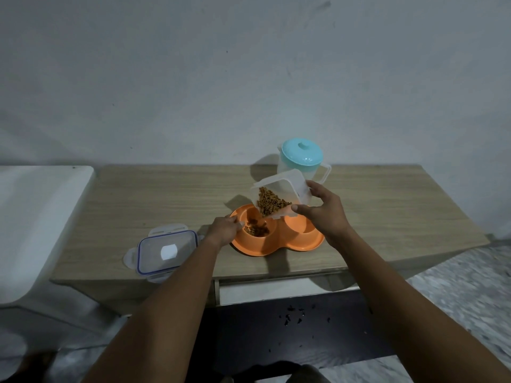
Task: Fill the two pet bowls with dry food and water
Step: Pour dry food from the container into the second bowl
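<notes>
While the clear tub (282, 193) is clasped, tipped, by the curled right grip (323, 214), just below which the left bowl (257, 230) is pinched at its rim by the left grip (225, 229), dry food (272, 204) could be spilled onto the tabletop (166, 194) if the tilt is sharpened.

I have both bare arms stretched forward, forearms converging toward the middle. My left hand (225, 229) sits low, knuckles up, fingers curled onto the left rim of the orange bowl (265, 248). My right hand (325, 214) is higher, thumb underneath and fingers over the top, gripping the tilted clear container (287, 183).
</notes>
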`<state>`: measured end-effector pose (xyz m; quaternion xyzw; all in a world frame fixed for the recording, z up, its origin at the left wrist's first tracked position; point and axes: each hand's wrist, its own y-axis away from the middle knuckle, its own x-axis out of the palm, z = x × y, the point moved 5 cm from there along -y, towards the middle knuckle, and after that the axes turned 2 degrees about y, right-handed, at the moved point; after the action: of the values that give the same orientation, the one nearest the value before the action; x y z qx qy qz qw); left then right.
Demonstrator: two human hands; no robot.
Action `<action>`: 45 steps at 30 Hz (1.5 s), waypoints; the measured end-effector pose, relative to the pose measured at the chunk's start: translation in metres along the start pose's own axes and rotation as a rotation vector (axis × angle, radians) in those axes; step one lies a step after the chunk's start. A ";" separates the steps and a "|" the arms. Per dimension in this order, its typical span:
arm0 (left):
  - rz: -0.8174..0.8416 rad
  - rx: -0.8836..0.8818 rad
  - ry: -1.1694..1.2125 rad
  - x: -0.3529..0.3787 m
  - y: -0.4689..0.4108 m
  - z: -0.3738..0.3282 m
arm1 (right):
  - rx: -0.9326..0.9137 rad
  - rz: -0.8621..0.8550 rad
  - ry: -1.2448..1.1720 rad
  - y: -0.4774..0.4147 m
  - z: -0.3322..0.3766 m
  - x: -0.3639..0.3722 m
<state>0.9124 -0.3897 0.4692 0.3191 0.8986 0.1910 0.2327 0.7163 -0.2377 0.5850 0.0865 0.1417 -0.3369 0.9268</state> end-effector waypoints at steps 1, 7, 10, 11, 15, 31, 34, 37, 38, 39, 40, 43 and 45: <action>0.004 -0.004 -0.002 0.000 0.000 0.000 | 0.002 -0.005 -0.005 0.000 -0.001 0.000; 0.014 -0.023 0.015 -0.001 0.003 0.001 | 0.003 -0.004 -0.004 -0.001 -0.001 0.001; 0.008 -0.031 0.025 -0.002 0.006 -0.001 | 0.005 -0.004 -0.011 0.000 -0.001 0.001; 0.010 -0.030 0.029 -0.002 0.006 -0.001 | 0.007 -0.004 -0.016 0.000 -0.001 0.001; 0.016 -0.017 0.013 -0.002 0.008 -0.004 | 0.022 -0.014 -0.027 0.002 0.002 0.001; -0.001 0.014 -0.030 -0.006 0.020 -0.015 | 0.394 -0.016 -0.553 -0.044 -0.024 0.050; 0.014 0.053 -0.033 -0.004 0.023 -0.019 | 0.490 0.012 -0.525 -0.065 -0.025 0.082; 0.015 0.055 -0.043 -0.002 0.018 -0.017 | 0.585 0.026 -0.479 -0.085 -0.023 0.107; 0.010 0.047 -0.049 -0.002 0.017 -0.017 | 0.605 0.037 -0.474 -0.091 -0.024 0.114; 0.001 0.036 -0.060 -0.003 0.015 -0.016 | 0.622 0.050 -0.472 -0.097 -0.024 0.121; -0.002 0.023 -0.066 -0.003 0.014 -0.016 | 0.635 0.057 -0.473 -0.101 -0.024 0.126; -0.004 0.003 -0.082 -0.003 0.009 -0.017 | 0.646 0.037 -0.457 -0.113 -0.026 0.137; 0.003 -0.014 -0.118 -0.003 0.008 -0.019 | 0.615 -0.022 -0.409 -0.119 -0.033 0.141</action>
<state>0.9083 -0.3897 0.4894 0.3294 0.8815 0.1788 0.2871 0.7357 -0.4035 0.5012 0.2903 -0.1535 -0.3841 0.8629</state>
